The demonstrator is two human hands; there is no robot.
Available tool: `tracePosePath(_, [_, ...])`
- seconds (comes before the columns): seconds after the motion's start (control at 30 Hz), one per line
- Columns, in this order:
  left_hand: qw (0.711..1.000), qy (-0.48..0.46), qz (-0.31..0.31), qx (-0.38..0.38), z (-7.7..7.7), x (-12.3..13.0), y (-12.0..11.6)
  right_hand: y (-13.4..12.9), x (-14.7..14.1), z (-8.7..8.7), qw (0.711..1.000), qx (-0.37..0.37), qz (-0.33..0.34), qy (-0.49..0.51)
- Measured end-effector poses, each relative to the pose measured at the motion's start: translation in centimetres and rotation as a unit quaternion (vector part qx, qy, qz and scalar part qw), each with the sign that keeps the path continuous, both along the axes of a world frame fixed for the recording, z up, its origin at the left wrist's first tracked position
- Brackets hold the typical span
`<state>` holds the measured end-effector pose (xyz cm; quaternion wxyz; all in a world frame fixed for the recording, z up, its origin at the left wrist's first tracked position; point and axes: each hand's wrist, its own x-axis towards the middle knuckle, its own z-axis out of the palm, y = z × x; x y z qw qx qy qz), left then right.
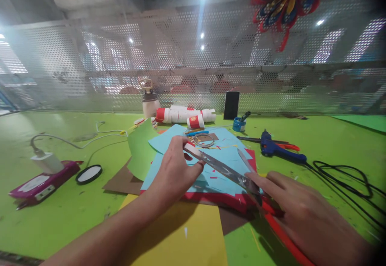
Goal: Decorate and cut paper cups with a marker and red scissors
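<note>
My right hand grips a pair of scissors by the red handles, with the blades spread apart. One blade reaches left to the fingers of my left hand. Between thumb and fingertips my left hand pinches a small white and red strip, which looks like paper or card. The blade tip meets or overlaps this strip; I cannot tell exactly which. Below both hands lie light blue paper sheets sprinkled with small red and yellow scraps, on top of red paper.
A blue glue gun with a black cord lies right. Behind are a paper cup, stacked cups, a blue jar, a dark phone-like slab and a spray bottle. A purple power strip sits left.
</note>
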<state>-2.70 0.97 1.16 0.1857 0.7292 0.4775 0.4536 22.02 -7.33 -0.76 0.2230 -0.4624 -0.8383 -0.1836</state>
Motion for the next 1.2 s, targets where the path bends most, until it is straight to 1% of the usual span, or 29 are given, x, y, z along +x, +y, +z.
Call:
tracePosePath(0.2, [1.000, 0.022, -0.007, 0.021, -0.2, 0.0, 0.0, 0.0, -0.2, 0.3, 1.000, -0.019, -0.021, -0.004])
tracePosePath(0.37, [0.999, 0.036, -0.014, 0.029, -0.3, 0.0, -0.2, 0.1, -0.2, 0.5, 1.000, -0.013, -0.019, -0.006])
tracePosePath(0.5, [0.998, 0.035, -0.024, 0.036, -0.3, 0.1, -0.2, 0.2, 0.0, 0.6, 0.999, -0.005, -0.034, -0.025])
tracePosePath(0.63, [0.999, 0.011, -0.034, 0.020, -0.2, 0.3, -0.2, 0.2, 0.1, 0.7, 0.999, -0.007, -0.034, -0.037])
tracePosePath(0.83, [1.000, -0.006, -0.031, -0.002, -0.1, 0.4, -0.3, 0.0, -0.1, 1.1, 0.998, -0.044, -0.040, -0.032])
tracePosePath(0.97, [0.999, -0.005, -0.033, -0.002, -0.1, 0.4, -0.3, 0.0, 0.0, 1.1, 0.999, -0.024, -0.027, -0.035])
tracePosePath(1.2, [0.999, 0.006, -0.028, -0.027, 0.0, 0.4, -0.3, -0.1, 0.0, 1.1, 0.999, -0.019, -0.013, -0.037])
